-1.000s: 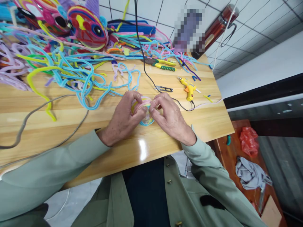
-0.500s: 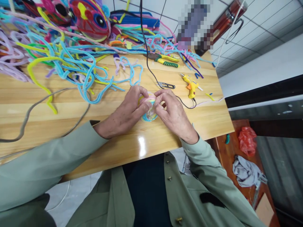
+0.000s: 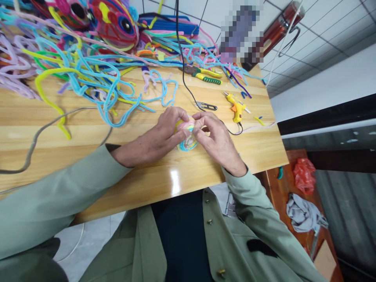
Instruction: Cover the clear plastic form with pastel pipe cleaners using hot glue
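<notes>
Between my two hands, low over the wooden table (image 3: 141, 172), is a small round piece (image 3: 188, 146) wound from pipe cleaners in pink, yellow and light blue. My left hand (image 3: 167, 135) holds its left and upper side, thumb across the front and fingers curled behind. With thumb and forefinger pinched, my right hand (image 3: 213, 137) grips the upper right edge. Fingers cover much of the piece, so I cannot make out its whole shape. Just beyond my hands lie thread snips (image 3: 207, 106), and a yellow glue gun (image 3: 235, 107) is to the right.
Loose light-blue pipe cleaners (image 3: 110, 94) are heaped at the left and back. A colourful fish-like figure (image 3: 114, 25) stands behind them. Pliers (image 3: 202, 74) lie at the back, near a red thermos (image 3: 273, 35). A black cord (image 3: 180, 51) runs down towards my hands.
Both hands and the round piece have shifted very slightly to the right in view. The grip looks the same, and the tools on the table have not moved.
</notes>
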The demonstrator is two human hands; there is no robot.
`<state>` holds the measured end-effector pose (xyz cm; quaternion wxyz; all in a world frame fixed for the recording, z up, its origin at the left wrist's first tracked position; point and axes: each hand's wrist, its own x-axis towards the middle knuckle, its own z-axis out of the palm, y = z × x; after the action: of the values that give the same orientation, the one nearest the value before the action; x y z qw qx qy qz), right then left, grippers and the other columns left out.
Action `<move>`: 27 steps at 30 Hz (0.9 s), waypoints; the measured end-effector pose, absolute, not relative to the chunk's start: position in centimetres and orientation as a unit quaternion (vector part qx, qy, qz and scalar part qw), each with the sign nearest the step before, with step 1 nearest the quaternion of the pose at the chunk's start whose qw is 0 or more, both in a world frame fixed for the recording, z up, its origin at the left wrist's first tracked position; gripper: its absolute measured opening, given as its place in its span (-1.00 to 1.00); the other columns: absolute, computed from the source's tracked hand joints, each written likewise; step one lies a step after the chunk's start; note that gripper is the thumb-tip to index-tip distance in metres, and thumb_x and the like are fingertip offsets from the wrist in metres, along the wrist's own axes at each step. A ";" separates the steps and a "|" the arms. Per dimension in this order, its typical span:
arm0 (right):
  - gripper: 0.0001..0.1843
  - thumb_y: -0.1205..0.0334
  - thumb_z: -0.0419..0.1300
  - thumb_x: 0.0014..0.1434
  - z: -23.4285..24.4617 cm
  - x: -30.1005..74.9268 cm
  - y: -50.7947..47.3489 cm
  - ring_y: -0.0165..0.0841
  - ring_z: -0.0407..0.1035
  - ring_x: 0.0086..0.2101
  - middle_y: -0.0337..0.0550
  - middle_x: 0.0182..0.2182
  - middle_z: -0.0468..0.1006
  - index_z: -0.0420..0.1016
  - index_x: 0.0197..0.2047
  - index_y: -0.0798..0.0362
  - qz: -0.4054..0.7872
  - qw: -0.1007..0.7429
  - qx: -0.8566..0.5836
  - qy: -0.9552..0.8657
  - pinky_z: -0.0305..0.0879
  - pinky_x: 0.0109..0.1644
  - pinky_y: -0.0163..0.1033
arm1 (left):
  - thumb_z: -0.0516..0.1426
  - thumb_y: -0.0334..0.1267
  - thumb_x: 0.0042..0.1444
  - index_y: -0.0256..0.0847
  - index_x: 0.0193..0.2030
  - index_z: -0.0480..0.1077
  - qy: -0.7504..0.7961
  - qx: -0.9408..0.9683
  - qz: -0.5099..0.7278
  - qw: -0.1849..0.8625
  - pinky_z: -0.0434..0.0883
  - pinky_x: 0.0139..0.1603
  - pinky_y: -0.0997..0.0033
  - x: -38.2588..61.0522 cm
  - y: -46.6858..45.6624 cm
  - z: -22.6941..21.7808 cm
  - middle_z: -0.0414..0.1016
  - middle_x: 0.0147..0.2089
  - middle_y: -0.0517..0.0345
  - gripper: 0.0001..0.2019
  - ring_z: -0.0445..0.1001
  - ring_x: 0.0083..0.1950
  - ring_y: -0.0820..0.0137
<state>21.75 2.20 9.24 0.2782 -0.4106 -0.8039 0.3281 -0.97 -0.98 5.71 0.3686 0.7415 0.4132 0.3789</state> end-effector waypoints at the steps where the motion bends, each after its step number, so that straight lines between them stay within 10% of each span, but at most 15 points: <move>1: -0.90 0.30 0.26 0.30 9.2 21.8 2.2 -0.17 0.54 0.07 -0.01 0.08 0.66 0.48 -0.27 -0.07 0.331 0.278 -0.410 -0.803 0.57 0.03 -0.06 | 0.05 0.08 0.61 -0.03 0.21 0.29 0.414 0.741 0.377 0.370 0.42 0.53 -0.02 -1.0 -1.0 5.8 0.44 0.24 0.00 -0.72 0.45 0.35 0.13; 13: -0.87 0.23 0.23 0.42 9.4 21.8 2.0 -0.14 0.55 0.21 0.02 0.06 0.70 0.47 -0.24 -0.08 0.322 0.267 -0.389 -0.821 0.51 0.33 0.10 | 0.03 -0.02 0.61 -0.06 0.23 0.25 0.408 0.741 0.370 0.384 0.34 0.57 0.06 -1.1 -1.1 6.1 0.37 0.26 0.02 -0.76 0.39 0.38 0.15; 27: -0.64 -0.20 0.29 0.52 7.6 22.4 1.1 -0.07 0.47 0.43 0.02 0.42 0.59 0.65 0.03 -0.09 0.388 0.322 -0.397 -0.767 0.35 0.59 0.25 | 0.13 -0.17 0.39 -0.08 0.10 0.27 0.491 0.659 0.425 0.379 0.49 0.13 0.13 -0.3 -1.4 5.5 0.41 0.06 0.10 -0.79 0.42 0.07 0.20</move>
<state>22.35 1.13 7.56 0.3221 -0.3968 -0.7672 0.3876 -0.26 -1.36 5.50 0.3787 0.6593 0.4914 0.4249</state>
